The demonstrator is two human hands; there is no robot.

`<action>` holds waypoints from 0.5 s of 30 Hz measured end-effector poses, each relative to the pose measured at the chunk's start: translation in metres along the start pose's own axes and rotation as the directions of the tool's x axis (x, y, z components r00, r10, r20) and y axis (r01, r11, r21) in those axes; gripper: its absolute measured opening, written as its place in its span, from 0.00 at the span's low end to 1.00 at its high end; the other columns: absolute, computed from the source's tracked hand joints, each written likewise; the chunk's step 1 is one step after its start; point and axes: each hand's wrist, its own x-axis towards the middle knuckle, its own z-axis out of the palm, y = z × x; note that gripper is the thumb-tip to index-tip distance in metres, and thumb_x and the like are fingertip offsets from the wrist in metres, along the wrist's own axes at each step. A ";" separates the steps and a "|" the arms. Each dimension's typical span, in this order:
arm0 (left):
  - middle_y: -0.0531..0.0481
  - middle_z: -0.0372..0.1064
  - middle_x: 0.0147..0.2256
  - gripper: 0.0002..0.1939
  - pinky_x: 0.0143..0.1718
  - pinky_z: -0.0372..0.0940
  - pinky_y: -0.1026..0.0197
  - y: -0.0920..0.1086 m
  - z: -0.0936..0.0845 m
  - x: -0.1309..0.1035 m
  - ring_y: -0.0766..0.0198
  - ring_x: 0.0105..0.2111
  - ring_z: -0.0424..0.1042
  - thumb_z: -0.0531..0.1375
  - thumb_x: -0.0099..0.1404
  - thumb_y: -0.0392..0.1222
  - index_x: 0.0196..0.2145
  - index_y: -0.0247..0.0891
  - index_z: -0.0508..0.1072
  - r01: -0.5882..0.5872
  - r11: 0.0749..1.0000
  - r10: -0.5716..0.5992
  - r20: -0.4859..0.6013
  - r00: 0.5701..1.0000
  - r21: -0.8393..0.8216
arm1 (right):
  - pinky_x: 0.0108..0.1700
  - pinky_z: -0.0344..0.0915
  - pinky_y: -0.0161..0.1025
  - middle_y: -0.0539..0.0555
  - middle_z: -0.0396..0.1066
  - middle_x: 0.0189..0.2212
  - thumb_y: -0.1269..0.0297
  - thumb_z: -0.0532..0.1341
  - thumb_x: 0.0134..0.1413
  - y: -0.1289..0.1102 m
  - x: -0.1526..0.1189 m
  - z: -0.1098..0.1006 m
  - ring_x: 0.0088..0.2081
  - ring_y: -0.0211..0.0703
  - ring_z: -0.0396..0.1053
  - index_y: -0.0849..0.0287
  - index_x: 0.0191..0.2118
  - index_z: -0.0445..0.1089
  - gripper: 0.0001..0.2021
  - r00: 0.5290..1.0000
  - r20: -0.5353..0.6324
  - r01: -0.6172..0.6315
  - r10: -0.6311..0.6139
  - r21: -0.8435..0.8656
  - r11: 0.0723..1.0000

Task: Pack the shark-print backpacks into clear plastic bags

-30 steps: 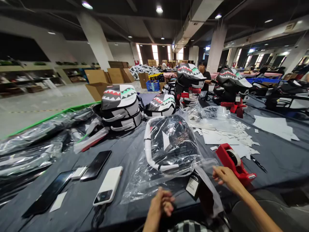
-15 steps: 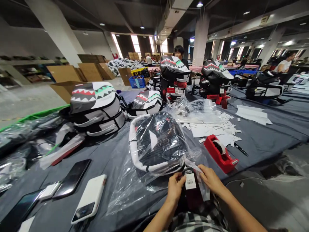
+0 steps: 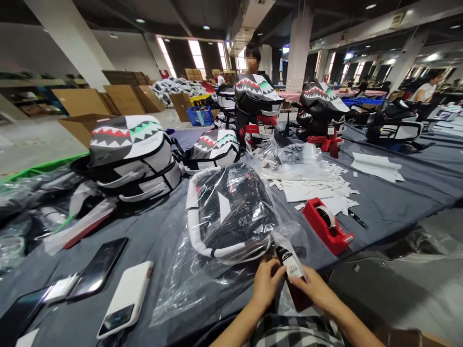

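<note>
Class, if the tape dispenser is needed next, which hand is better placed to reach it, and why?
Likely the right hand: it is nearer the tape dispenser, while the left hand is farther left. Both hands are at the tag, though.

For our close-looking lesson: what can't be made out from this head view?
Head view: small print on the white label, too small.
Head view: end of the leftmost dark device, cut off by left edge.
Head view: lower body of the nearest co-worker, hidden by stacked backpacks.

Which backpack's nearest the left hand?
The backpack in clear plastic, ribbed black side up, just beyond the left hand; the zigzag-print backpacks sit farther back.
</note>
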 end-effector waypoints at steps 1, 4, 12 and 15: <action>0.42 0.75 0.41 0.17 0.44 0.66 0.56 0.003 -0.004 -0.001 0.55 0.40 0.74 0.60 0.65 0.54 0.31 0.38 0.79 -0.088 0.973 0.074 0.071 0.995 0.212 | 0.49 0.68 0.49 0.59 0.79 0.38 0.39 0.62 0.52 0.005 0.000 0.001 0.42 0.57 0.74 0.64 0.42 0.77 0.29 0.998 -0.055 0.015 -0.022 -0.114 0.993; 0.39 0.72 0.51 0.13 0.43 0.68 0.55 0.024 -0.022 -0.001 0.56 0.40 0.76 0.54 0.71 0.39 0.41 0.38 0.79 -0.367 0.629 0.277 0.244 0.929 0.686 | 0.47 0.70 0.47 0.59 0.80 0.37 0.49 0.57 0.59 0.017 -0.003 0.003 0.41 0.57 0.76 0.61 0.44 0.77 0.21 0.978 -0.178 0.035 -0.105 -0.354 0.934; 0.48 0.76 0.30 0.10 0.40 0.65 0.60 0.069 -0.025 0.047 0.61 0.35 0.75 0.59 0.69 0.36 0.31 0.42 0.77 -0.969 0.011 0.451 0.863 0.226 0.248 | 0.35 0.68 0.35 0.55 0.79 0.32 0.65 0.56 0.64 0.009 -0.043 0.005 0.31 0.46 0.77 0.55 0.48 0.75 0.13 0.953 0.033 0.219 -0.302 -0.763 0.608; 0.50 0.73 0.22 0.13 0.32 0.64 0.59 0.059 -0.023 0.052 0.61 0.26 0.72 0.60 0.68 0.34 0.25 0.40 0.74 -0.979 -0.052 0.405 0.900 0.161 0.198 | 0.37 0.69 0.34 0.53 0.79 0.32 0.59 0.57 0.67 -0.021 -0.045 -0.017 0.32 0.43 0.77 0.53 0.45 0.76 0.11 0.892 0.154 0.400 -0.424 -0.704 0.587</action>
